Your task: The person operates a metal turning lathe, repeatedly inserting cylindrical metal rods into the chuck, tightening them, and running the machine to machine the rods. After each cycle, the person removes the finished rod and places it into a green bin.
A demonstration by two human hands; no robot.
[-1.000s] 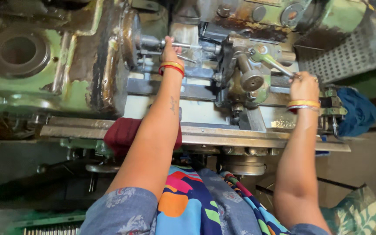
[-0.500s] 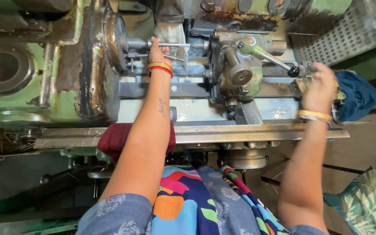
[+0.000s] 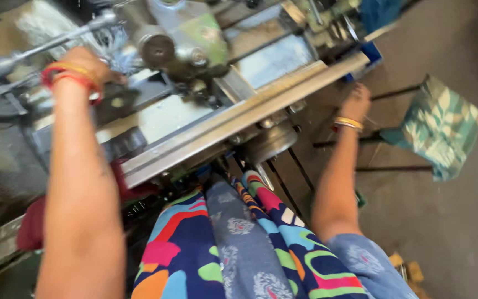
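Note:
The view is tilted and blurred. My left hand [image 3: 84, 62], with red and gold bangles at the wrist, reaches onto the green lathe [image 3: 195, 39]. It sits just below a long metal rod [image 3: 40, 47] and beside a tangle of metal shavings [image 3: 109, 39]. Its fingers are curled away from the camera, so I cannot see whether they grip anything. My right hand [image 3: 356, 101], with a gold bangle, hangs off the machine below the end of the steel bed rail [image 3: 239, 119]. Nothing shows in it.
A round handwheel [image 3: 269, 141] sits under the rail in front of my bright patterned clothing [image 3: 239, 238]. A dark red cloth [image 3: 31, 224] hangs at the lower left. A stool with a leaf-patterned cushion [image 3: 441, 124] stands on the concrete floor [image 3: 460, 221] to the right.
My right hand has left the wrench handle on the tool post and dropped below the bed rail. The camera has swung right and tilted. My left hand stays near the chuck end.

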